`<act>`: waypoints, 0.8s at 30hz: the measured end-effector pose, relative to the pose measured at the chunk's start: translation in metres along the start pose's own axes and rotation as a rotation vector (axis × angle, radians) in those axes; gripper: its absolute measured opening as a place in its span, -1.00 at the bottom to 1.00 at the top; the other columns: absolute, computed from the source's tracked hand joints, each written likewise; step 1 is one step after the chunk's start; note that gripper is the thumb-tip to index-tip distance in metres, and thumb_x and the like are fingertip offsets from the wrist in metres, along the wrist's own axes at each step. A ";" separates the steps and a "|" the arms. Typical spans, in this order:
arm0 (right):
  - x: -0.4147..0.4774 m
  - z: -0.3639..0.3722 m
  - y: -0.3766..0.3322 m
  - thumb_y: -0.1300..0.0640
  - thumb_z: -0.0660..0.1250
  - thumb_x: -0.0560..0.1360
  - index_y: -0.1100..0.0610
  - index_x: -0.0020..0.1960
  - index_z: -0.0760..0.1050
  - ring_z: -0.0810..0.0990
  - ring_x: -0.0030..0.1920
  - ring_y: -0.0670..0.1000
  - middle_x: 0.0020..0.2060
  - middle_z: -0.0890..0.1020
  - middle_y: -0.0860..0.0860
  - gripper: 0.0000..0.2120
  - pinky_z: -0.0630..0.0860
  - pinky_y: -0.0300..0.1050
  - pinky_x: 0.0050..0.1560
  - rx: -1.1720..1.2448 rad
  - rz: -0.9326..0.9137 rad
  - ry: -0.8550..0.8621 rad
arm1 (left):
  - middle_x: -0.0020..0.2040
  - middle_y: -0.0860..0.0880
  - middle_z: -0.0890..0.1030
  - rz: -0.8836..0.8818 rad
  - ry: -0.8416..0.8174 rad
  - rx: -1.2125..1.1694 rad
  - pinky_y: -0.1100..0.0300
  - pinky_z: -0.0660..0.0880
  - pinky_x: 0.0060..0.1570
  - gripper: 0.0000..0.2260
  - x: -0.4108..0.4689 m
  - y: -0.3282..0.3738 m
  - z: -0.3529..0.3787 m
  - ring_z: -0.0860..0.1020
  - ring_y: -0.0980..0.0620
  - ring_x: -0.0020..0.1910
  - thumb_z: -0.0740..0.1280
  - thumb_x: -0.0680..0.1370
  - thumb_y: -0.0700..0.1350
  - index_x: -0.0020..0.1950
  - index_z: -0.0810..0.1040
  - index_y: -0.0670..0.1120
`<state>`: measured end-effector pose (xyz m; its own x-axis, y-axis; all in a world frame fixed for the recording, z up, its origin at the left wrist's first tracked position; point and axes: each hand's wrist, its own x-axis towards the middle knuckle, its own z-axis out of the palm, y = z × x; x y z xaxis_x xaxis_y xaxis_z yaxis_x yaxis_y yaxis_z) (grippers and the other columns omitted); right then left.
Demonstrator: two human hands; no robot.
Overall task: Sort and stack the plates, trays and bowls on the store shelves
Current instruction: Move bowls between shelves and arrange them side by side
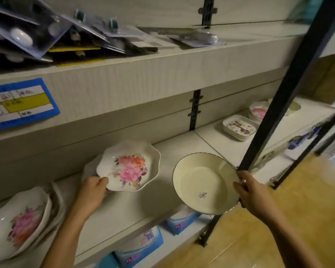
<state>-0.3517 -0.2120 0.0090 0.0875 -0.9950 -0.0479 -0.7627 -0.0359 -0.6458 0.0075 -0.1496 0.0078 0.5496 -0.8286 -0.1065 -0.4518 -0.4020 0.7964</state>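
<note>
My left hand point(93, 190) grips the near-left rim of a wavy-edged white plate with pink flowers point(130, 167), held tilted just above the middle shelf point(182, 149). My right hand point(249, 192) pinches the right rim of a plain cream bowl with a dark edge point(203, 182), held over the shelf's front edge; a barcode sticker shows inside it. A stack of flowered wavy plates point(17, 221) leans at the far left of the shelf. Further right sit a stack of rectangular printed trays point(239, 127) and another flowered plate stack point(258, 112).
A dark metal upright point(290, 84) crosses the right side, close to my right hand. The upper shelf holds blister packs point(46, 35) and has a blue price label point(21, 103). Blue packages point(141, 246) lie on the lower shelf. Wooden floor point(278, 219) lies at right.
</note>
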 end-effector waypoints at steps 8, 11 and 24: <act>-0.007 -0.076 0.078 0.16 0.15 0.58 0.09 0.19 0.39 0.47 -0.48 -0.06 -0.43 0.56 0.01 -0.81 0.39 -0.22 -0.43 0.075 0.014 0.020 | -0.47 -0.05 0.41 0.049 -0.167 0.002 0.16 0.24 -0.35 -0.67 -0.063 0.054 0.075 0.37 0.00 -0.41 0.17 0.56 -0.23 -0.42 0.40 -0.15; -0.009 -0.109 0.117 0.19 0.16 0.58 0.11 0.14 0.41 0.45 -0.48 -0.02 -0.40 0.59 0.09 -0.84 0.39 -0.15 -0.42 0.100 0.032 0.036 | -0.42 -0.06 0.46 0.041 -0.199 0.034 0.14 0.31 -0.29 -0.70 -0.083 0.077 0.118 0.42 -0.02 -0.35 0.19 0.55 -0.20 -0.40 0.44 -0.15; 0.009 -0.243 0.276 0.20 0.16 0.57 0.11 0.14 0.40 0.43 -0.49 0.00 -0.45 0.56 0.11 -0.84 0.37 -0.15 -0.45 0.079 0.155 0.136 | -0.54 0.01 0.40 0.094 -0.294 0.071 0.15 0.28 -0.34 -0.67 -0.140 0.183 0.296 0.35 -0.01 -0.45 0.20 0.55 -0.19 -0.44 0.40 -0.14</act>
<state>-0.7176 -0.2537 0.0158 -0.1182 -0.9916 -0.0519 -0.7071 0.1207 -0.6967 -0.3600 -0.2227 -0.0078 0.2814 -0.9364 -0.2097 -0.5445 -0.3358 0.7686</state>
